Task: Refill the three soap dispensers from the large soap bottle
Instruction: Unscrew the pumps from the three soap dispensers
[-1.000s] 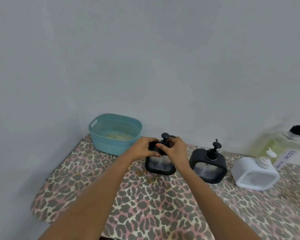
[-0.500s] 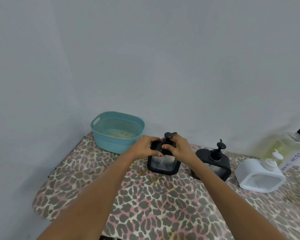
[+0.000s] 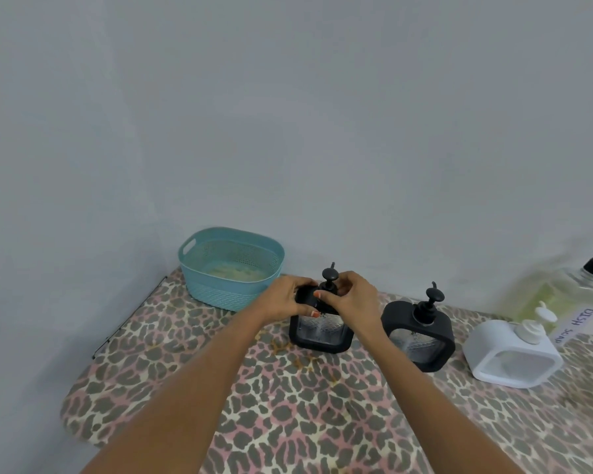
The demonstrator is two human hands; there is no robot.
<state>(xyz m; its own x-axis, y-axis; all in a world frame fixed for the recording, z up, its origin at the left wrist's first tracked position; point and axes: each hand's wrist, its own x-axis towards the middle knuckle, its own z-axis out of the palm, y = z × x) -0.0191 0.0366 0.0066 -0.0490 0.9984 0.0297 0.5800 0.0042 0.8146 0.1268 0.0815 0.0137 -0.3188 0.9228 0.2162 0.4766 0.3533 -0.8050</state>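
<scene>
Three squat dispensers stand in a row on the leopard-print surface point(image 3: 288, 422). My left hand point(image 3: 288, 299) grips the top left corner of the left black dispenser point(image 3: 319, 333). My right hand point(image 3: 351, 297) curls round the collar of that dispenser's black pump point(image 3: 330, 277), whose head sticks up between my hands. The second black dispenser point(image 3: 420, 336) stands just right of it, untouched, and a white dispenser point(image 3: 514, 359) stands further right. The large clear soap bottle point(image 3: 562, 289) with yellowish liquid and a black pump is behind the white one, at the right edge.
A teal perforated basket point(image 3: 231, 268) sits at the back left against the grey wall point(image 3: 288, 131). The surface's rounded left edge drops off near the wall corner. Small brownish specks lie in front of the left dispenser.
Both hands have stayed on the left black dispenser; my right hand's fingers have shifted a little around the pump collar. The view has drifted slightly.
</scene>
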